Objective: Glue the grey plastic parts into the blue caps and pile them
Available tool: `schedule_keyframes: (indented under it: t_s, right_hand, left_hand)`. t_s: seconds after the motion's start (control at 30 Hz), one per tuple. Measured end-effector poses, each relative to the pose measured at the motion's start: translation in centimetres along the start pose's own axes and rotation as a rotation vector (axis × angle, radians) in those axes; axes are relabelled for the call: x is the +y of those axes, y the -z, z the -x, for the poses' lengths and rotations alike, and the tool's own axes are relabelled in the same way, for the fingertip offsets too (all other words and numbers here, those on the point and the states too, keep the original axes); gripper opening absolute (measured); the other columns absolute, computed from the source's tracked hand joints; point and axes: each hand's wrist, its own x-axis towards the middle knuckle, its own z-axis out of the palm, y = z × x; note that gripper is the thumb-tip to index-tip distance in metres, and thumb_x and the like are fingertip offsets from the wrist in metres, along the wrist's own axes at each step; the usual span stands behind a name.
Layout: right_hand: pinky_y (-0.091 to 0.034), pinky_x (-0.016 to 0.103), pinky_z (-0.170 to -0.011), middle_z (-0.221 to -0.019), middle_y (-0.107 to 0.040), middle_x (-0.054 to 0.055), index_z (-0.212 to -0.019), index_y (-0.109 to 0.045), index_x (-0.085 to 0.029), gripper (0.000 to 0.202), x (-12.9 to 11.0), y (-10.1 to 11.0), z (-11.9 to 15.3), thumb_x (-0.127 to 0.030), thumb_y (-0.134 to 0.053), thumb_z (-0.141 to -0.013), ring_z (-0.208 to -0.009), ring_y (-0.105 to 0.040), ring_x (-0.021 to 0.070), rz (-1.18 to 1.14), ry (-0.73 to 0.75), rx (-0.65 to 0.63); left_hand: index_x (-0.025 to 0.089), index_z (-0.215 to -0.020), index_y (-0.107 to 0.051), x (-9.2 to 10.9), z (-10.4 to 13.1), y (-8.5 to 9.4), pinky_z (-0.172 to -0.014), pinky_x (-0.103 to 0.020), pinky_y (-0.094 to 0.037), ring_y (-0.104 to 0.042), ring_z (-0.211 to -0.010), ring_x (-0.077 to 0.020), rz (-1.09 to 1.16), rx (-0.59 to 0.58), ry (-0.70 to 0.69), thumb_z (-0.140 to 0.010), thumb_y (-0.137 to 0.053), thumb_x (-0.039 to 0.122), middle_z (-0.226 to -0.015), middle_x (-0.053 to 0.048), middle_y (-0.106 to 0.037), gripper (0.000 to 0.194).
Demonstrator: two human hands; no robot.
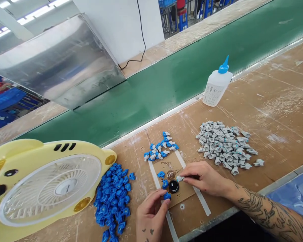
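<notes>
My left hand (153,213) pinches a small blue plastic part (167,196) between thumb and fingers, low over the cardboard. My right hand (204,176) grips a small grey plastic part (179,178) by its end, just right of a round black dish (173,186) of dark, shiny liquid. Two loose blue parts (161,174) lie left of the dish. Behind it is a wet, clear round patch (170,174). Farther back sit several joined blue-and-grey pieces (159,151). The heap of blue parts (113,198) is to the left, the heap of grey parts (223,144) to the right.
A yellow cartoon-faced fan (53,183) stands at the left. A white squeeze bottle (216,87) with blue nozzle stands by the green conveyor belt (154,90). White tape strips (203,201) border the cardboard. A metal panel (65,60) rises behind the belt.
</notes>
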Motion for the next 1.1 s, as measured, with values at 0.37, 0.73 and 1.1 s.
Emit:
schedule_keyframes:
  t_s: [0.37, 0.73, 1.1]
  right_hand:
    - [-0.056, 0.025, -0.079, -0.090, -0.078, 0.008, -0.103, -0.077, -0.017, 0.017, -0.1, -0.1, 0.1, -0.019, -0.062, -0.095, -0.082, -0.072, 0.0164, 0.000, -0.014, -0.001]
    - [-0.054, 0.022, -0.070, -0.080, -0.079, 0.006, -0.095, -0.081, -0.017, 0.025, -1.5, -0.1, 0.0, -0.034, -0.062, -0.097, -0.070, -0.072, 0.0149, -0.125, -0.071, 0.086]
    - [-0.055, 0.020, -0.062, -0.074, -0.078, 0.004, -0.092, -0.082, -0.019, 0.035, -3.2, -2.5, 0.0, -0.043, -0.057, -0.100, -0.063, -0.070, 0.0135, -0.184, -0.047, 0.213]
  left_hand:
    - [0.027, -0.097, -0.082, -0.5, 0.3, -1.7, -0.068, -0.028, -0.062, -0.076, -0.070, -0.0201, -0.501, 0.010, -0.383, -0.095, -0.057, 0.049, -0.089, -0.008, -0.080, 0.034]
    - [0.023, -0.085, -0.083, 0.7, -0.1, -1.4, -0.060, -0.029, -0.062, -0.075, -0.065, -0.0224, -0.133, 0.049, -0.046, -0.069, -0.082, 0.055, -0.078, -0.008, -0.080, 0.036]
    - [0.020, -0.065, -0.080, 3.2, -0.5, -3.7, -0.052, -0.022, -0.057, -0.068, -0.053, -0.0151, 0.438, 0.234, 0.240, -0.035, -0.098, 0.045, -0.060, -0.005, -0.075, 0.043]
